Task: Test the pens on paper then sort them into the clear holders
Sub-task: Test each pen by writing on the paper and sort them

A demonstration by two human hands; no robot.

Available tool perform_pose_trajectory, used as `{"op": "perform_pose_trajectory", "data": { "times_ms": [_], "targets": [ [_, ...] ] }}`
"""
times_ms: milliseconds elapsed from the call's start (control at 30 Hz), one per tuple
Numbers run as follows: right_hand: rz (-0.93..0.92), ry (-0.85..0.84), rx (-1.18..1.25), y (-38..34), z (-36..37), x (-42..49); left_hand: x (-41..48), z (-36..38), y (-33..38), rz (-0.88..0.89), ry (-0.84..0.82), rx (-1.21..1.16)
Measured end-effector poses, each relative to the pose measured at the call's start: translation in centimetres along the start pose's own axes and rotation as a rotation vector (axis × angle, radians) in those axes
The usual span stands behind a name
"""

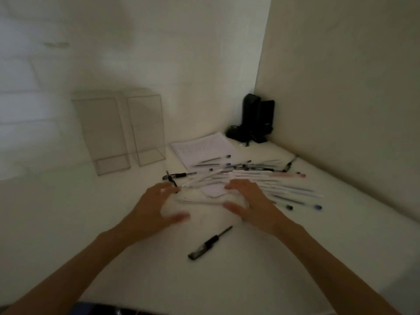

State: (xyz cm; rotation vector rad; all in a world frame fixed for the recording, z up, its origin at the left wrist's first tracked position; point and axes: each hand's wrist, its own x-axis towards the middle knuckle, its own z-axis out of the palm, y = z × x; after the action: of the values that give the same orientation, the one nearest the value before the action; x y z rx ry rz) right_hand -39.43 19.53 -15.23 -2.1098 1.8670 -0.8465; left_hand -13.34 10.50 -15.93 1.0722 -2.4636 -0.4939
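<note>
Two clear holders [120, 130] stand side by side on the white table [68, 212], far and to the left, both apparently empty. A loose heap of pens [245, 178] lies in the middle of the table, spreading out to the right, partly over a sheet of written paper [204, 147] that reaches toward the far corner, where a dark device [254, 119] sits.

Both hands hover at the near edge of the heap, fingers spread and curled, palms turned toward each other. The left hand [156, 208] has its fingertips by a black pen [179, 176] at the heap's left end; the right hand [247, 201] rests its fingers on the white-barrelled pens near the middle. Neither hand seems to be gripping anything, though motion blur makes that uncertain.

Most pens in the heap run left to right, so their long axes lie across the line of reach; a pinch from above across the barrel looks the natural way to lift one. The right hand is nearer the bulk of the heap, the left nearer the holders. One more black pen [209, 243] lies apart on the near side, between the two forearms, angled from near-left to far-right. No pen appears tested or sorted yet, so the work looks to be at its start.
</note>
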Motion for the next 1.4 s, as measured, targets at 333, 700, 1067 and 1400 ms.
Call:
{"op": "perform_pose_trajectory", "data": {
  "times_ms": [333, 700, 1067, 1400],
  "targets": [
    [-0.032, 0.16, -0.283, 1.5, 3.5, 0.4, 2.2, 4.8, 2.7, 0.269, 0.159, 0.128],
    [0.368, 0.204, 0.06, 5.9, -2.7, 14.4, 14.3, 0.3, -2.1, -0.176, 0.09, -0.053],
    [0.703, 0.0, 0.167, 11.6, 0.1, 24.8, 20.8, 4.4, -5.1, -0.41, -0.159, 0.1],
    [0.675, 0.148, 0.629, 12.4, -0.1, 24.5, 20.8, 4.9, -5.1, -0.392, -0.122, 0.1]
  ]
}}
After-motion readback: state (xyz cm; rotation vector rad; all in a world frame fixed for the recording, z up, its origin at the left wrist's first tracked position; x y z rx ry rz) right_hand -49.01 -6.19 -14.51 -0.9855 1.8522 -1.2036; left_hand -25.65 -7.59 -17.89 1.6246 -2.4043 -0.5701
